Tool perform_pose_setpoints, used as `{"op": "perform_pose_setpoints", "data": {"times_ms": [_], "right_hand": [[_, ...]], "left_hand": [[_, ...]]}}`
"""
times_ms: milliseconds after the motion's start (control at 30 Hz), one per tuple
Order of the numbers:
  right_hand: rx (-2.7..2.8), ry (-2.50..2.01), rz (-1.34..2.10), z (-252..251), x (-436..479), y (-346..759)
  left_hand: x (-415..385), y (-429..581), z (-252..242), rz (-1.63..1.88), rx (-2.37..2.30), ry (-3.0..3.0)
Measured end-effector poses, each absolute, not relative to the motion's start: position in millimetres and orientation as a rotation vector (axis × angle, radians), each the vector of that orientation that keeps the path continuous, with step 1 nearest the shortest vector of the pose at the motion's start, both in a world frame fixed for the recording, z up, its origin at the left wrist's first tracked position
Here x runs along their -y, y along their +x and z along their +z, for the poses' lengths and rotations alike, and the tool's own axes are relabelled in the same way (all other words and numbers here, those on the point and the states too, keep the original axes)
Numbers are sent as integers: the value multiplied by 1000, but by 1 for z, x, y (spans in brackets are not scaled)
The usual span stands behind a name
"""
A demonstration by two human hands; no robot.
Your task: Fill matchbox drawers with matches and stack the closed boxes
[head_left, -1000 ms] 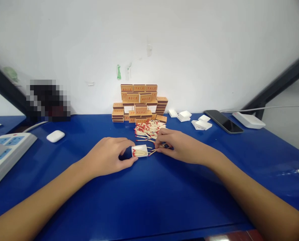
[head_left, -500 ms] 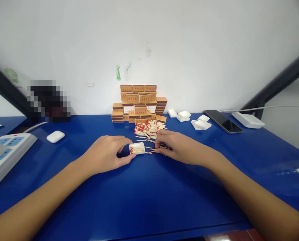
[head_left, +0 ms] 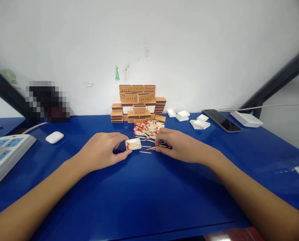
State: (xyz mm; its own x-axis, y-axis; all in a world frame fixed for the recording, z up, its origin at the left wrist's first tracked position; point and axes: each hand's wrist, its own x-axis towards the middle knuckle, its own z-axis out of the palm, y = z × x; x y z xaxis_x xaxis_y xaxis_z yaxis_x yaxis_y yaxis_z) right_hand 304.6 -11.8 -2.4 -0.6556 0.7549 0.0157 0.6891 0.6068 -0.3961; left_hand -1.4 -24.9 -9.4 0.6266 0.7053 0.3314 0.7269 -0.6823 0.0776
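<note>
On the blue counter [head_left: 149,201], my left hand [head_left: 102,149] holds one white tray [head_left: 136,140] of red-tipped matches [head_left: 132,146] between thumb and fingers. From my distant post, I see my right hand [head_left: 178,145] curled narrowly over several loose matches [head_left: 150,148] near one pile [head_left: 149,129] too big to count; I cannot tell whether it grips any. Behind, matchboxes [head_left: 138,108] stand stacked, three across the top; one phone [head_left: 221,121] lies rightward.

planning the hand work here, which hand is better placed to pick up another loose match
Probably the right hand: it is down beside the loose, thin wooden matches with red heads. The left hand seems less free, its grip taken up by the open white rectangular tray.
</note>
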Motion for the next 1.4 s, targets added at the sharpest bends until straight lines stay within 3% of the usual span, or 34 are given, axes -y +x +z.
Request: {"op": "perform_pose_setpoints", "data": {"times_ms": [467, 867, 1167, 1400], "right_hand": [[2621, -1270, 405, 12, 9, 321], [2640, -1465, 552, 3, 9, 326], [2585, -1306, 456, 4, 6, 319], [2675, -1188, 619, 1, 10, 310]], "left_hand": [[28, 1, -9, -491, 1201, -2795], [30, 4, -13, -468, 1196, -2815], [31, 6, -11, -469, 1158, -2806], [29, 3, -10, -482, 1185, -2780]]}}
